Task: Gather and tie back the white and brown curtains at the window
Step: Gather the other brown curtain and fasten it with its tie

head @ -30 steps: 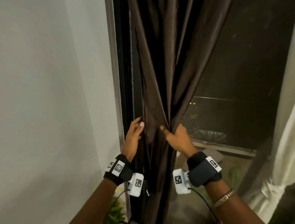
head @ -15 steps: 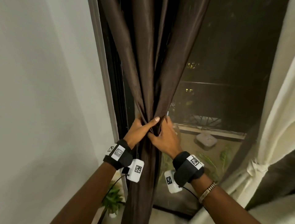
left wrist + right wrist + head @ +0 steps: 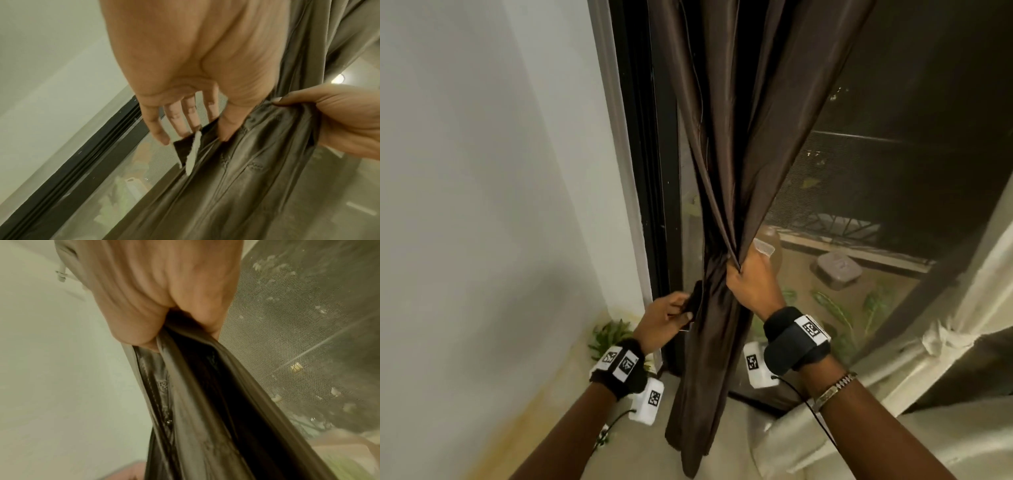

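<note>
The brown curtain [image 3: 726, 178] hangs bunched in front of the window. My right hand [image 3: 746, 277] grips the gathered folds in a fist at about waist height; the right wrist view shows the right hand [image 3: 185, 331] with the brown curtain [image 3: 205, 402] running out of it. Just left of and below it, my left hand [image 3: 678, 308] pinches a dark tieback strap [image 3: 694, 299] beside the bunch. The left wrist view shows the left hand [image 3: 195, 136] with thumb and fingers on the tieback strap [image 3: 185, 149], which has a white strip. The white curtain [image 3: 983, 281] hangs at the far right, cinched low down.
A white wall [image 3: 482, 205] stands close on the left, next to the dark window frame [image 3: 650, 171]. A mesh screen [image 3: 859, 205] covers the pane. A small green plant [image 3: 613, 337] sits in the floor corner. Pale upholstery [image 3: 893, 445] is at the lower right.
My left hand has left the gathered folds, dropped down and to the left, and now holds the tieback strap. My right hand keeps its grip on the bunch.
</note>
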